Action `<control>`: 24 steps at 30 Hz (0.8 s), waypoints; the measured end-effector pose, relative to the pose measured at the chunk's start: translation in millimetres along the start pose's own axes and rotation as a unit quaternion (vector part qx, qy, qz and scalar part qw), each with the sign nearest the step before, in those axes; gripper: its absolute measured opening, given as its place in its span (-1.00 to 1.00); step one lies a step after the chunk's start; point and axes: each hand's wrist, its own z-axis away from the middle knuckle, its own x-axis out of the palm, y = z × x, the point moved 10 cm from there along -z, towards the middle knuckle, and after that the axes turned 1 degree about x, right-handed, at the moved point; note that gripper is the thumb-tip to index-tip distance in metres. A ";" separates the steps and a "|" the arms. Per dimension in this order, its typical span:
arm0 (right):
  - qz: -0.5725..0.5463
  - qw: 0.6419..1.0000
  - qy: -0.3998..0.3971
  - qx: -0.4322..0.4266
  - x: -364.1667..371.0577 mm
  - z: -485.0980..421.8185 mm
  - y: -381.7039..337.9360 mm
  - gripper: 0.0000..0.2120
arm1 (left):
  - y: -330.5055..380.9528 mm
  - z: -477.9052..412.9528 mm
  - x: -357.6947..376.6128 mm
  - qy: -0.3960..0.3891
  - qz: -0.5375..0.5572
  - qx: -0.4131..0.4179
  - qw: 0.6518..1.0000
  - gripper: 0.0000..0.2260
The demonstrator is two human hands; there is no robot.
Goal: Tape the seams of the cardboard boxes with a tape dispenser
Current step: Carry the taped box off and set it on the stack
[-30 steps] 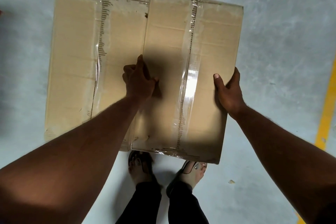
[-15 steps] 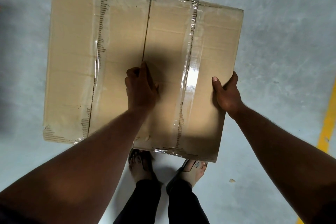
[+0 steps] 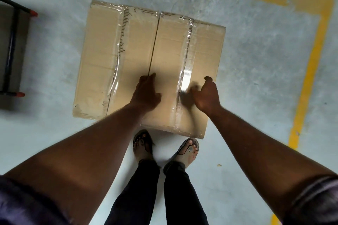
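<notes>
Two cardboard boxes sit side by side, touching, on the grey floor (image 3: pixel 259 64). The left box (image 3: pixel 98 64) and the right box (image 3: pixel 206 51) each have one clear tape strip (image 3: pixel 187 55) down the middle seam. The left hand (image 3: pixel 146 91) is relaxed over the right box's left edge, by the gap. The right hand (image 3: pixel 206 95) is blurry and loosely curled over the same box, gripping nothing. Two sandalled feet (image 3: pixel 142 142) stand just near of the boxes.

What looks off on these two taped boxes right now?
The tape on the left box is wrinkled and buckled along its seam. The right box sits offset toward the person, not flush.
</notes>
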 end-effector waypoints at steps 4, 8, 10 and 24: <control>0.017 0.998 -0.029 -0.059 -18.4 84.2 -43.0 -0.37 | 29.8 78.0 -32.1 -0.020 0.002 0.017 1.000 -0.34; 0.056 0.991 -0.040 -0.116 -48.0 171.0 -83.0 -0.37 | 56.3 166.0 -76.1 0.011 0.020 0.036 0.999 -0.34; 0.069 0.988 -0.053 -0.130 -59.4 219.8 -101.7 -0.38 | 63.9 215.7 -101.3 0.035 0.039 0.040 0.998 -0.34; 0.112 0.957 -0.071 -0.258 9.4 536.3 -192.4 -0.42 | -55.4 533.7 -203.9 0.135 0.083 0.050 0.986 -0.39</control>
